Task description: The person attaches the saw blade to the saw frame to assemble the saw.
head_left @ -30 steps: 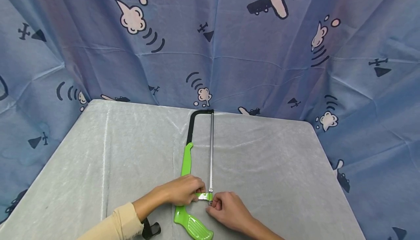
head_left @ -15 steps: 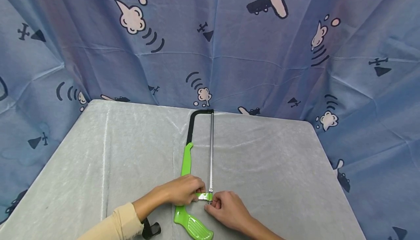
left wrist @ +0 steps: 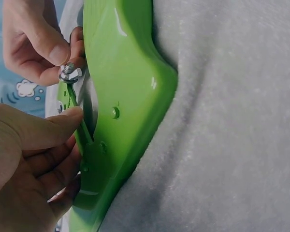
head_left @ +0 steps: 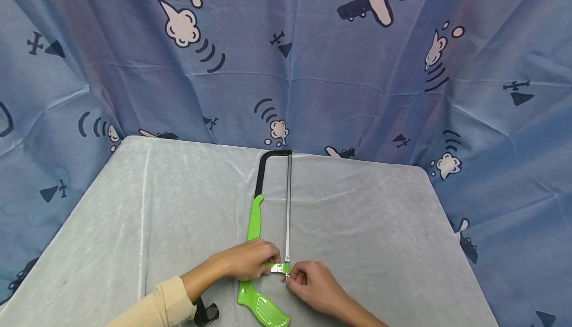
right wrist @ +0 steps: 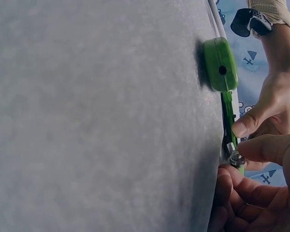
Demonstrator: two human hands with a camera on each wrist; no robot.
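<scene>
A hacksaw (head_left: 254,217) with a green handle and black front frame lies flat on the table, its handle end towards me. Its silver blade (head_left: 288,203) runs along the right side. My left hand (head_left: 252,259) pinches the green blade bracket (left wrist: 79,128) between thumb and fingers. At the bracket's near end a metal wing nut (left wrist: 70,74) sits on a threaded bolt. The thumb and fingers of my right hand (head_left: 315,287) are around this wing nut, pinching it, as the right wrist view shows. Part of the frame is hidden under my left hand.
A grey velvety cloth (head_left: 366,227) covers the table. Behind it and at both sides hangs a blue curtain (head_left: 232,58) printed with planes. A black device (head_left: 207,313) is by my left wrist, under the beige sleeve (head_left: 163,299).
My right fingertips have shifted slightly to the right, and the wing nut's end shows more at the bracket. The left hand and the hacksaw stay in place.
</scene>
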